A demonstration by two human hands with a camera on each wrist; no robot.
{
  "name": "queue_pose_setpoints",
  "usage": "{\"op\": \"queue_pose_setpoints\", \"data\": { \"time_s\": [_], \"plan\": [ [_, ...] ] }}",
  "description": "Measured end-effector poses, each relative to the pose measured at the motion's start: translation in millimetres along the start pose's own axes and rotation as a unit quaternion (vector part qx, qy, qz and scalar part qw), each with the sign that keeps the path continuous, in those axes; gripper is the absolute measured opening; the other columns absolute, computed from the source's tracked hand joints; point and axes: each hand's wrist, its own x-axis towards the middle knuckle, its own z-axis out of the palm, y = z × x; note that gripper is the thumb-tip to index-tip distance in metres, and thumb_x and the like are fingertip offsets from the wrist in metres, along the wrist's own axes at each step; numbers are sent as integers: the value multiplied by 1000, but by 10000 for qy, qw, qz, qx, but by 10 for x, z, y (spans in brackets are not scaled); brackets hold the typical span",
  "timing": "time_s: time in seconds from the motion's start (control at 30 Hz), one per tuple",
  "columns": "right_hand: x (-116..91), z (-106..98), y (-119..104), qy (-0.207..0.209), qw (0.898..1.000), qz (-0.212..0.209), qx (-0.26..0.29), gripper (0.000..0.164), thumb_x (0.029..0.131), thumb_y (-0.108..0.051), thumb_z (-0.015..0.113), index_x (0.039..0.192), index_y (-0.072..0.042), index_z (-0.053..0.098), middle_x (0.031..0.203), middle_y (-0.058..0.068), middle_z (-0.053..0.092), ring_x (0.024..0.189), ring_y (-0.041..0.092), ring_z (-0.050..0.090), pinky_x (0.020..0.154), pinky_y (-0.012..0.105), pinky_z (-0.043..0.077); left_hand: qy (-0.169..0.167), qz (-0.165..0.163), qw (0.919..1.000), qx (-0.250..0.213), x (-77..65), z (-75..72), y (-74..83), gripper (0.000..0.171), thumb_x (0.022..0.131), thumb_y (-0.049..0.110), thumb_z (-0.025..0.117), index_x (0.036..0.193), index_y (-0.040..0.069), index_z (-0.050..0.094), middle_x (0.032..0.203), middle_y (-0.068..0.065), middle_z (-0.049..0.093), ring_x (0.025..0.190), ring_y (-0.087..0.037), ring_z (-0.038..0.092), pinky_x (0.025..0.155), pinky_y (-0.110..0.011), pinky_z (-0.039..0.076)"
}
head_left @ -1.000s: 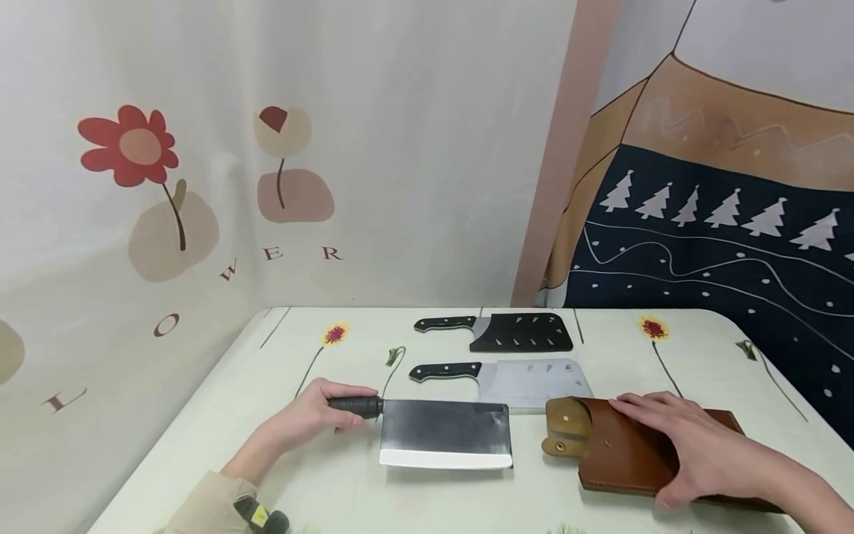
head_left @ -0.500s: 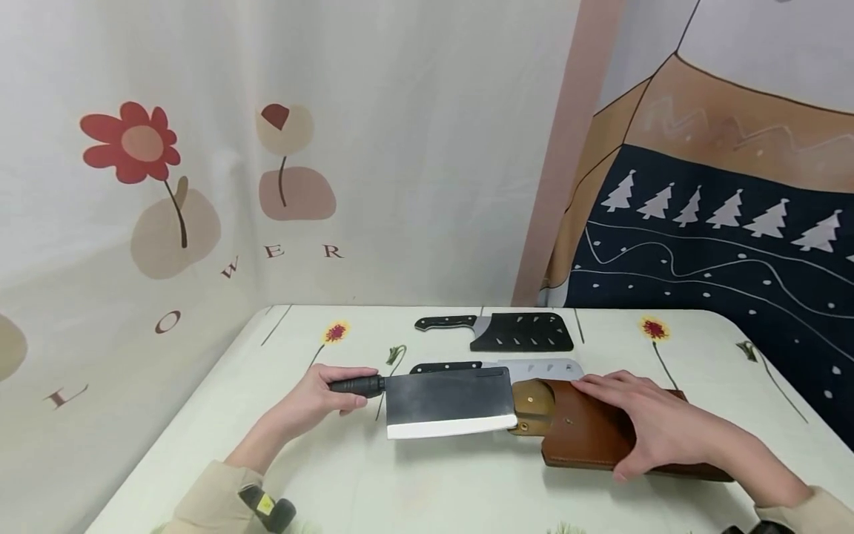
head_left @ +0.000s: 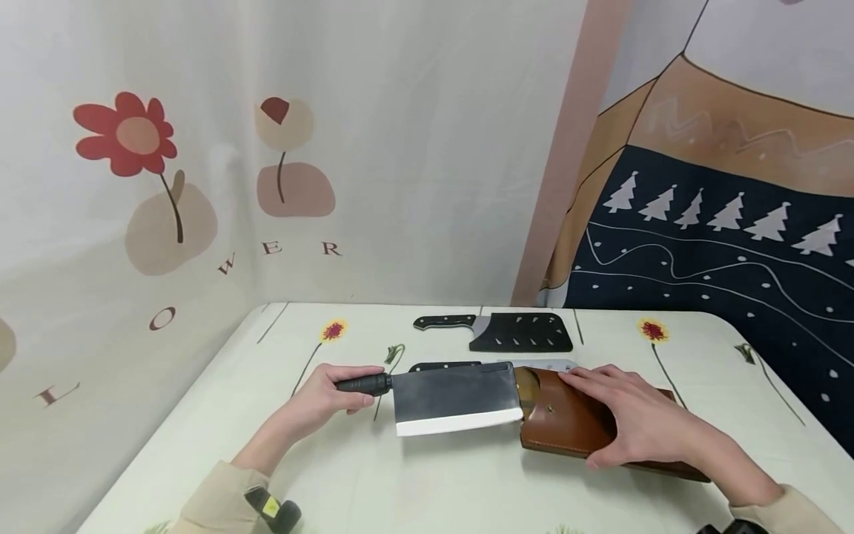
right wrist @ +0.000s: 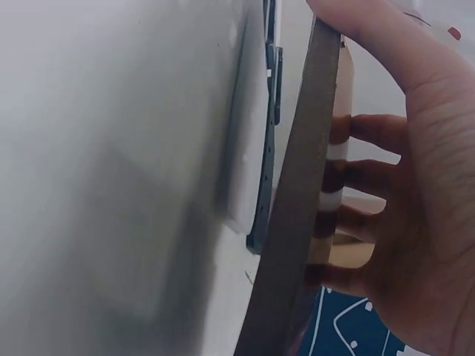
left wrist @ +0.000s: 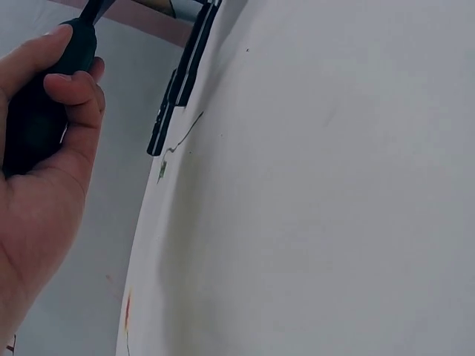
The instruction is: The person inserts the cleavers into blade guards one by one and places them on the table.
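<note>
My left hand (head_left: 313, 404) grips the black handle (head_left: 363, 384) of a cleaver, held above the table with its dark blade (head_left: 454, 393) pointing right and the bright edge toward me. On the right, my right hand (head_left: 637, 415) spans a brown leather sheath (head_left: 557, 419), thumb at the near edge and fingers over its face. The sheath's tan inner flap (head_left: 527, 389) faces left, and the blade's tip end overlaps this mouth. The left wrist view has fingers curled round the handle (left wrist: 37, 122). From the right wrist, the sheath's narrow side (right wrist: 293, 193) shows under the thumb.
Behind the held blade lies a second cleaver with a black handle (head_left: 443, 366) and a pale cover (head_left: 543, 365), mostly hidden. Farther back, another cleaver wears a black slotted guard (head_left: 523, 332). A flower-print cloth covers the table (head_left: 427, 489); patterned curtains (head_left: 414, 148) hang behind it.
The cleaver has risen off the table and shifted slightly right. My right hand has brought the sheath left and up, so the gap between blade and sheath mouth has closed.
</note>
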Motion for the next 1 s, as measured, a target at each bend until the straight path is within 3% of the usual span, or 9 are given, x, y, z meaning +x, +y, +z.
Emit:
{"op": "queue_pose_setpoints", "data": {
  "time_s": [0.57,0.83,1.0],
  "plan": [
    [74,94,-82,6,9997,252,6,111,62,-70,85,153,-16,50,148,13,52,128,40,47,97,69,40,-175,-195,9997,-3,14,50,-41,52,84,-4,77,133,-11,61,106,-17,72,70,-14,56,58,-23,45],
    [61,92,-93,-173,9996,-14,222,108,62,-67,87,152,-21,51,148,10,53,130,37,45,99,65,39,-535,-169,9984,-120,10,40,-52,50,86,-4,76,132,-13,61,108,-18,71,73,-13,59,59,-22,47],
    [41,105,-127,-464,9976,-118,502,105,62,-62,89,153,-24,50,148,9,52,133,39,42,100,70,37,-774,-191,9968,65,20,32,-29,50,85,-2,76,132,-10,63,112,-18,72,80,-13,63,63,-22,49]
  ]
}}
